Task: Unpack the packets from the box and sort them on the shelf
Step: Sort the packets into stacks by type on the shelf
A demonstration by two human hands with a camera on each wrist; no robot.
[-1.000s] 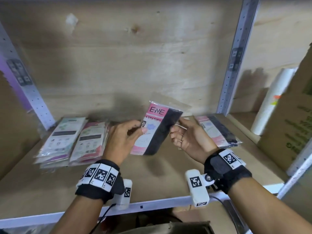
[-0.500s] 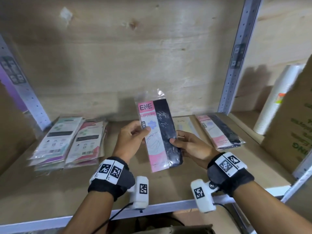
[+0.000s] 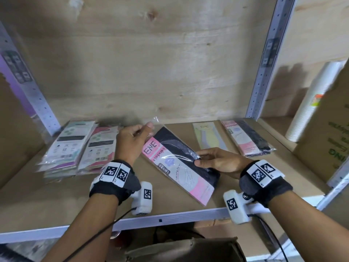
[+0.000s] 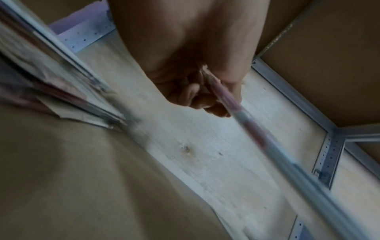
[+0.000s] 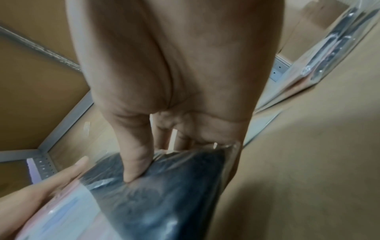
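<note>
Two hands hold one pink-and-black stocking packet [image 3: 179, 163] at frame centre above the shelf [image 3: 56, 203]: left hand [image 3: 132, 140] fingers pinching its top flap, right hand [image 3: 217, 159] gripping its black edge. Half a second ago upright, it now lies tilted, lower.

White paper roll [image 3: 311, 103] beside carton [image 3: 332, 133]

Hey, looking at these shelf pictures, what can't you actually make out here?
- Packet stack at the shelf's left: head view, label print blurred and too small; left wrist view shows only smeared edges.
- Held stocking packet: small print unreadable; the right hand covers its edge.
- Left hand: its grip on the clear flap is motion-blurred in the wrist view.
- Box below the shelf: cut off by the bottom edge, contents hidden.
</note>
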